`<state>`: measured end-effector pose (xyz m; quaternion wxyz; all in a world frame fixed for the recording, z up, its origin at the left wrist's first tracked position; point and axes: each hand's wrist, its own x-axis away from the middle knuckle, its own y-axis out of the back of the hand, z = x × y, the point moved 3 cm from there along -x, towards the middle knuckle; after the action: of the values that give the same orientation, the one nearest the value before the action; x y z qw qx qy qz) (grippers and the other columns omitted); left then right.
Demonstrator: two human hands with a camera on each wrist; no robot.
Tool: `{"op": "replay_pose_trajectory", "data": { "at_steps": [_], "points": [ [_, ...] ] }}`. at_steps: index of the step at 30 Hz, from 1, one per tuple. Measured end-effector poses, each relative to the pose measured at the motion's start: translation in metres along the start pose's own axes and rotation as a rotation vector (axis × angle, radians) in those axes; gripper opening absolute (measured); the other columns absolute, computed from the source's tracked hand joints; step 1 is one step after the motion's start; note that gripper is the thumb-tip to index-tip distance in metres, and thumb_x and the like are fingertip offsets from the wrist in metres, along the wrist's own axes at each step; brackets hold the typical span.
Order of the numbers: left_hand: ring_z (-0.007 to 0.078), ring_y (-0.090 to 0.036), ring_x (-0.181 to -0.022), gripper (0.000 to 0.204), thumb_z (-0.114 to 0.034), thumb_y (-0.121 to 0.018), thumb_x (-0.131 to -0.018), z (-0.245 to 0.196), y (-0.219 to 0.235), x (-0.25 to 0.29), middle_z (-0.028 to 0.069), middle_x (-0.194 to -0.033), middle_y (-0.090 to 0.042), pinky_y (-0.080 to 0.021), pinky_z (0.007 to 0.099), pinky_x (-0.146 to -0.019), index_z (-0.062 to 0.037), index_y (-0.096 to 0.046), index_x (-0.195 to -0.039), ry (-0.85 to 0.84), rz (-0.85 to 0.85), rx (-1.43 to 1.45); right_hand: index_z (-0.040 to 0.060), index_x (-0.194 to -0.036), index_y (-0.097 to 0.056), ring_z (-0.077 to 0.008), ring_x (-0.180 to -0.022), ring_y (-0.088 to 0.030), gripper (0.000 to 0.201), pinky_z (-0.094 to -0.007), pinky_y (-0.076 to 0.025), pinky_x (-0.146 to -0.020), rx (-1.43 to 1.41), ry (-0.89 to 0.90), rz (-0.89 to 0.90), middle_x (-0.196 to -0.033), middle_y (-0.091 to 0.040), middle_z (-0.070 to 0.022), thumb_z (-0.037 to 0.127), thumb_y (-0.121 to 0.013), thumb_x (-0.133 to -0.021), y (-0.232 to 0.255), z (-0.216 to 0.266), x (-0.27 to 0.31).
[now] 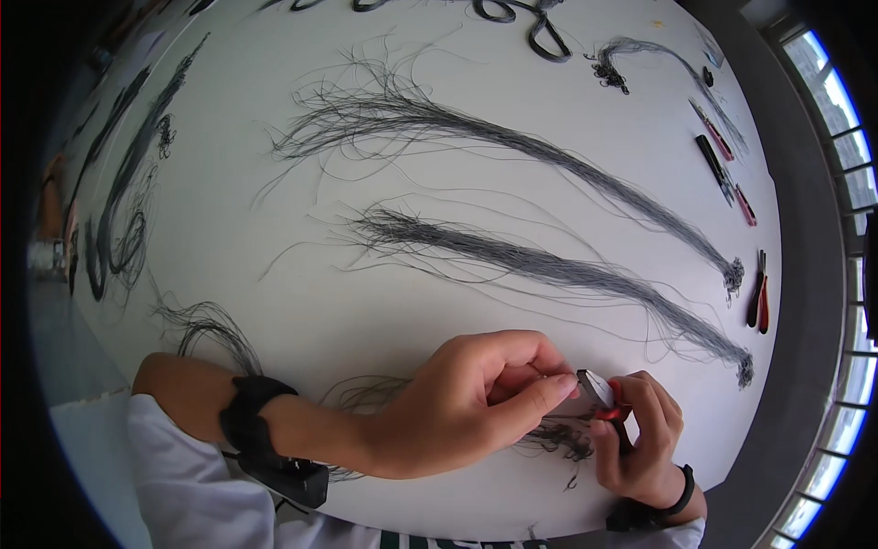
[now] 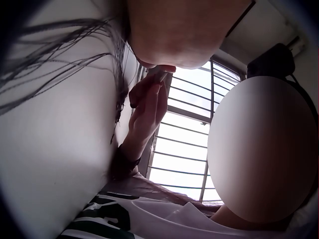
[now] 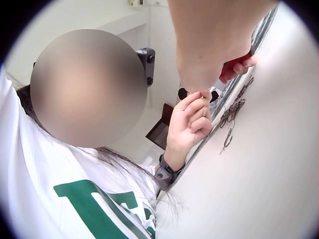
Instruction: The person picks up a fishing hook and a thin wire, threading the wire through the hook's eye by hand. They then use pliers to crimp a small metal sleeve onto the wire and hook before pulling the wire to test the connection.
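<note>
My right hand (image 1: 645,435) grips a pair of red-handled pliers (image 1: 604,398), whose metal head points up and left toward the other hand. In the right wrist view the red handle (image 3: 235,65) shows under curled fingers. My left hand (image 1: 498,389) pinches with thumb and forefinger right at the tips of the pliers; what it pinches is too small and covered to tell. Under both hands lies a bundle of dark thin lines (image 1: 366,393), ending in a dark cluster of fish hooks (image 1: 572,439). A loose fish hook (image 1: 572,479) lies just below that cluster.
Two long bundles of dark line, one upper (image 1: 540,146) and one lower (image 1: 512,256), stretch across the white table (image 1: 229,238), with tangled clusters at their right ends. Along the right edge lie another pair of pliers (image 1: 758,297) and several small tools. More bundles (image 1: 137,183) lie left.
</note>
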<state>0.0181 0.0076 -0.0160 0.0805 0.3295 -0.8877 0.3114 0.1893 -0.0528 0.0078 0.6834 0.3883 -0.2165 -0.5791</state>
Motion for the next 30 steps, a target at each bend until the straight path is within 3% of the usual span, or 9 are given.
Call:
{"op": "replay_pose_trajectory", "data": {
  "at_steps": [30],
  "points": [
    [0.0039,-0.044,-0.054,0.009,-0.005,-0.048,-0.091,0.0058,-0.0003,-0.0023,-0.0003,-0.064,-0.049,-0.034,0.0194,-0.048,0.0030,-0.052,-0.093,-0.077,-0.028,-0.072,-0.0043,-0.084,-0.053,-0.0230,-0.051,-0.046,0.021,-0.0313,-0.038,-0.047,-0.042,-0.079,0.014,-0.064,-0.049,-0.0100,0.004,-0.063,-0.068,-0.0018,-0.0001,-0.0005]
  ]
}}
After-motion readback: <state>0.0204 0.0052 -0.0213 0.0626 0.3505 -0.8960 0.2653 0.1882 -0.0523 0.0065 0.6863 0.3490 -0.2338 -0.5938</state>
